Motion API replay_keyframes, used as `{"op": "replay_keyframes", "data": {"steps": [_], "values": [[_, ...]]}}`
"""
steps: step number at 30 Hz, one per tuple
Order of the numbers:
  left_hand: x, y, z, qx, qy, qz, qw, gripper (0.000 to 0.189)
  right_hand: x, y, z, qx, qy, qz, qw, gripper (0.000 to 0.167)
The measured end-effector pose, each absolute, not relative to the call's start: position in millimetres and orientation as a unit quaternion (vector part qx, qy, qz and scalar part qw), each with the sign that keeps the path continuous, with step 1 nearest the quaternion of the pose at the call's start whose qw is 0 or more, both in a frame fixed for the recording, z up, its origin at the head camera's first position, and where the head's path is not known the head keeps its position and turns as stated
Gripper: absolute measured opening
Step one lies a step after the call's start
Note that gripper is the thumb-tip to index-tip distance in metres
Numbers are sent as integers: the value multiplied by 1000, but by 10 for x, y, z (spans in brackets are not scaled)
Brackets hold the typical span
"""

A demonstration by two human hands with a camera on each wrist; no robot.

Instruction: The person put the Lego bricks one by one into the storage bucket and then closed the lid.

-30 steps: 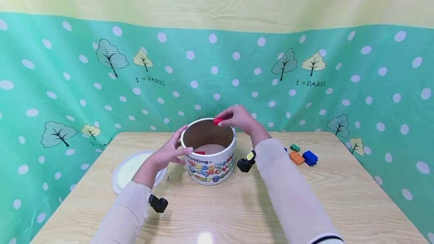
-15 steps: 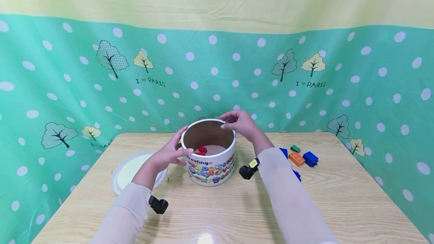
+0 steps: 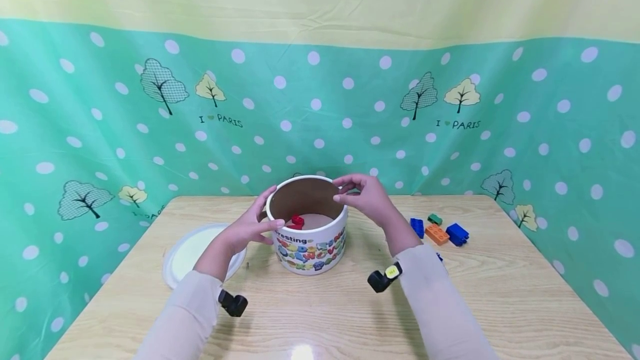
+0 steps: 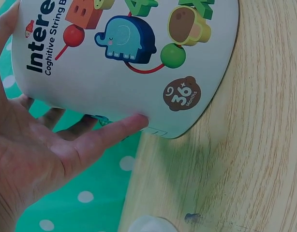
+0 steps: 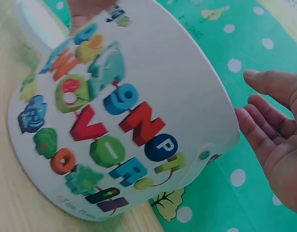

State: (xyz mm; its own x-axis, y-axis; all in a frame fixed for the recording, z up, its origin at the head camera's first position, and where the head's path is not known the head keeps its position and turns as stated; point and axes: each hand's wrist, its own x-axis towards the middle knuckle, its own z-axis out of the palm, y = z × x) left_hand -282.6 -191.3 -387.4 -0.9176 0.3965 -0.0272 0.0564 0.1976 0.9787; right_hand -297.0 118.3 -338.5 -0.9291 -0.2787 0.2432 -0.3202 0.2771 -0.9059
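A white bucket (image 3: 312, 253) printed with colourful letters stands upright, its mouth uncovered. Red toy blocks (image 3: 297, 220) lie inside on its bottom; the near wall hides part of them. My left hand (image 3: 248, 229) holds the bucket's left side, thumb at the front rim and fingers spread round the wall. In the left wrist view, one long finger of the left hand (image 4: 47, 150) lies against the printed side. Over the right rim hovers my right hand (image 3: 369, 198), holding nothing. The right wrist view shows the right hand (image 5: 279, 135) beside the bucket's rim, fingers loosely bent.
On the table's right lie a blue block (image 3: 417, 227), a green block (image 3: 435, 219), an orange block (image 3: 437, 234) and another blue block (image 3: 457, 234). My right sleeve partly hides one more blue piece (image 3: 439, 257). A round white lid (image 3: 192, 254) lies left of the bucket.
The right hand has let go of a red block, which now lies in the bucket. That hand has then drawn back to the right. The left hand stays at the bucket.
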Motion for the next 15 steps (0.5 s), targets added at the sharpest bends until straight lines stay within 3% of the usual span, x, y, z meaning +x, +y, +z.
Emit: {"op": "replay_keyframes", "data": {"steps": [15], "values": [[-2808, -1914, -3865, 149, 758, 619, 137, 94, -2630, 1457, -3443, 222, -780, 581, 63, 35]]}}
